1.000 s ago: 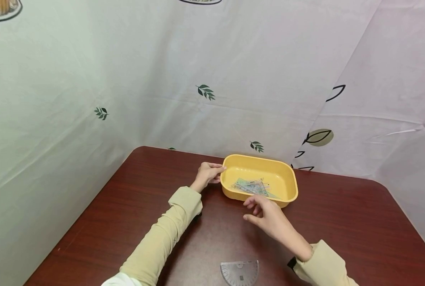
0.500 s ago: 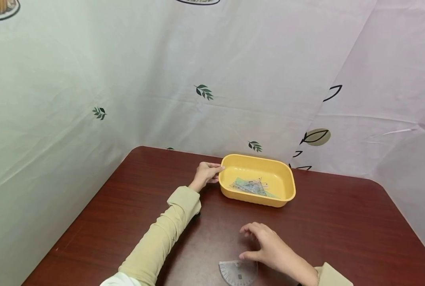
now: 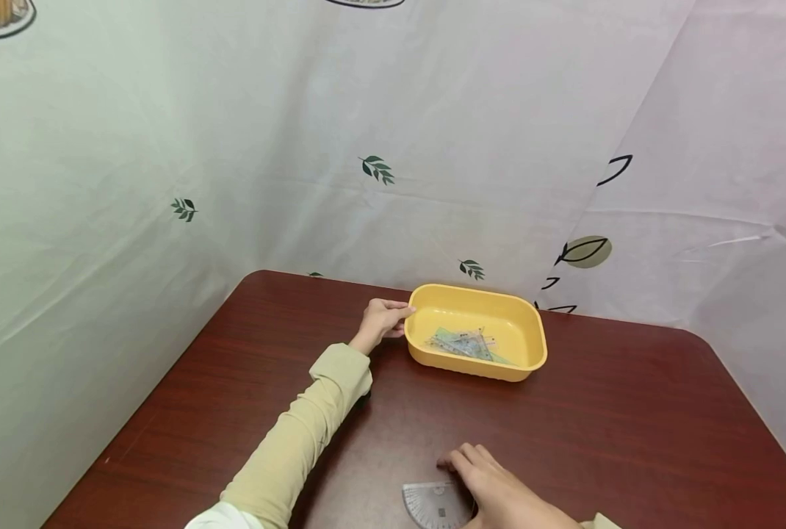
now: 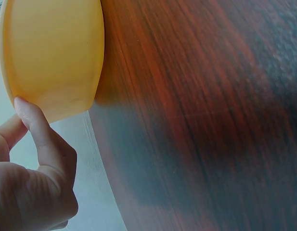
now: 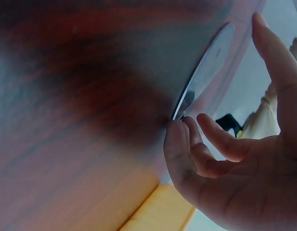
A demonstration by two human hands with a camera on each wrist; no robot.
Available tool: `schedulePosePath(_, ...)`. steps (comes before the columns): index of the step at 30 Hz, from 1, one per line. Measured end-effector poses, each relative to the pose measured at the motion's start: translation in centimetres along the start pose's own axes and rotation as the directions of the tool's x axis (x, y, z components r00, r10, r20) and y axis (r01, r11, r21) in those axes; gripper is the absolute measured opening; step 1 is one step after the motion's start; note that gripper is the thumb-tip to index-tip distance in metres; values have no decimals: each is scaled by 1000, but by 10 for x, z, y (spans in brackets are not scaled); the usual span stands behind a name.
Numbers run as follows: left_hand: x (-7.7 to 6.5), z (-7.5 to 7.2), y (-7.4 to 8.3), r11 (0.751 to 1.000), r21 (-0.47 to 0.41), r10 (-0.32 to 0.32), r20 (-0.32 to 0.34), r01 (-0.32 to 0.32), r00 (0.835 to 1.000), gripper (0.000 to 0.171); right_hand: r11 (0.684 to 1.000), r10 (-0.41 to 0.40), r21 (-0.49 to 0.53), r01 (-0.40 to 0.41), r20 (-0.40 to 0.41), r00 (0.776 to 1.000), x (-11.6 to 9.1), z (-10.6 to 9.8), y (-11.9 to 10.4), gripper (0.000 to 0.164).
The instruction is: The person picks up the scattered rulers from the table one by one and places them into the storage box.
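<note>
My left hand [image 3: 380, 322] pinches the left rim of a yellow plastic basin [image 3: 462, 365] at the back of the table; the left wrist view shows thumb and finger at its edge [image 4: 57, 57]. Several clear and greenish set squares and rulers [image 3: 469, 345] lie in a heap inside. Near the front, a clear half-round protractor [image 3: 429, 503] lies on the table, partly covered by my right hand [image 3: 502, 494]. In the right wrist view the bent fingertips [image 5: 174, 132] are right at the protractor's edge, while the thumb [image 5: 271, 45] stands apart from it.
The dark red wooden table [image 3: 604, 411] has rounded far corners. A pale cloth [image 3: 287, 147] with printed leaves hangs close behind it and along both sides. The basin stands near the back edge, beside the cloth.
My right hand has come away from the basin's front side, back toward me and down to the protractor. The left hand stays on the basin's rim.
</note>
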State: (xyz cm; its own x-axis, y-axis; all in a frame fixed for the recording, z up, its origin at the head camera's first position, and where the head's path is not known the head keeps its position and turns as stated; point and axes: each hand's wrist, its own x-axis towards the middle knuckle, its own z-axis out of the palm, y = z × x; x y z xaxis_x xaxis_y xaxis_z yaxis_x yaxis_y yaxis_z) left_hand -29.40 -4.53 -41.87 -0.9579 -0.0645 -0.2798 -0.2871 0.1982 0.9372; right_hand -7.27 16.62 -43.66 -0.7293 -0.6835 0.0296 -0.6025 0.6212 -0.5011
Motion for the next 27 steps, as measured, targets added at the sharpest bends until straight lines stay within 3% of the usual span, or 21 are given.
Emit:
schedulePosePath(3, 2, 0, 0, 1000, 3, -1, -2, 1, 1000, 28, 997, -61, -56, 59, -37, 997, -2, 4, 0, 65)
schedulePosePath(12, 3, 1, 0, 1000, -2, -1, -3, 1, 1000, 28, 986, -97, -145, 87, -61, 993, -2, 5, 1, 49)
schedulePosePath(27, 1, 0, -1, 1000, -3, -8, 0, 8, 1000, 30, 1000, 13, -28, -12, 51, 999, 2, 5, -1, 49)
